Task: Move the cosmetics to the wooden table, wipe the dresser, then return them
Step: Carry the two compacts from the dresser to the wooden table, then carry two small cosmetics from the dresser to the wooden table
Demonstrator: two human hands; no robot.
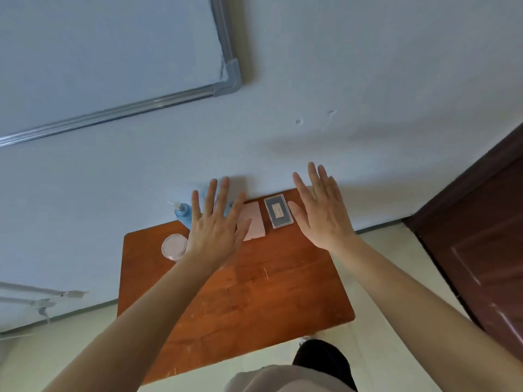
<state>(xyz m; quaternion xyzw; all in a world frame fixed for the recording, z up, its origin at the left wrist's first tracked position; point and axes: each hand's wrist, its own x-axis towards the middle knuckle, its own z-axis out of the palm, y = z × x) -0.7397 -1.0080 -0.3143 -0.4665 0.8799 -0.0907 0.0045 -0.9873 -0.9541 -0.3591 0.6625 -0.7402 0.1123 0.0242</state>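
Along the far edge of the wooden surface [249,301] sit one blue pump bottle [182,212], one round pink-lidded jar [174,246], one flat pink case [254,223] and one clear-boxed dark blue case [278,212], while the left hand [216,230] and right hand [322,213] hover above them, fingers spread wide, holding nothing.

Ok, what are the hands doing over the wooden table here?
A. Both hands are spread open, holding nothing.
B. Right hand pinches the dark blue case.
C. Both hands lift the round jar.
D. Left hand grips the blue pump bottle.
A: the left hand and right hand both show straight, spread fingers with nothing in them; the dark blue case lies flat on the wooden table.
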